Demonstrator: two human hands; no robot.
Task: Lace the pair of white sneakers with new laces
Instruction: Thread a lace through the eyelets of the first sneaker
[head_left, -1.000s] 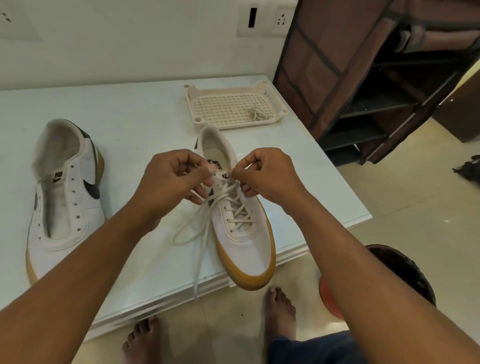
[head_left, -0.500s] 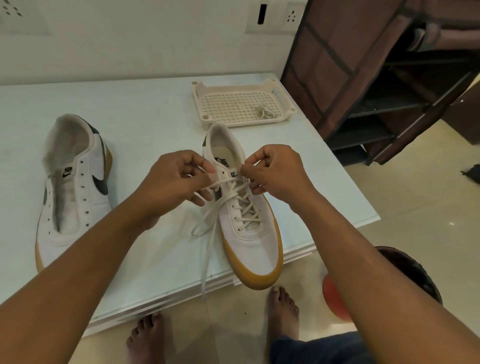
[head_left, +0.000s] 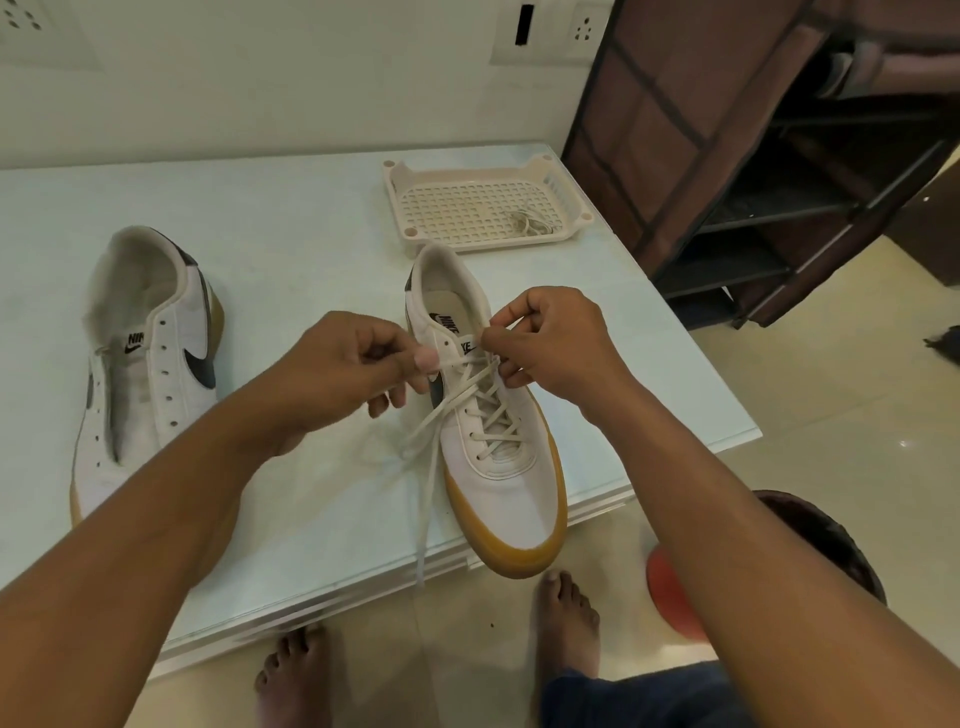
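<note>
White lace (head_left: 457, 396) is pinched by the left hand (head_left: 337, 374) and right hand (head_left: 550, 343) above the half-laced sneaker (head_left: 506, 467), whose toe overhangs the near edge of the table (head_left: 291, 249). The unlaced sneaker (head_left: 150, 374) lies near the left edge.

The unlaced sneaker (head_left: 145, 395) on the left is showing the black letters "NIK" above a small swoosh on its tongue tag (head_left: 136, 341), and a large dark swoosh (head_left: 199, 365) is running along its side. The half-laced sneaker (head_left: 506, 483) is carrying a partly readable black Nike word and swoosh on its insole (head_left: 448, 322), while its tongue label (head_left: 468, 345) is showing only "KE".
</note>
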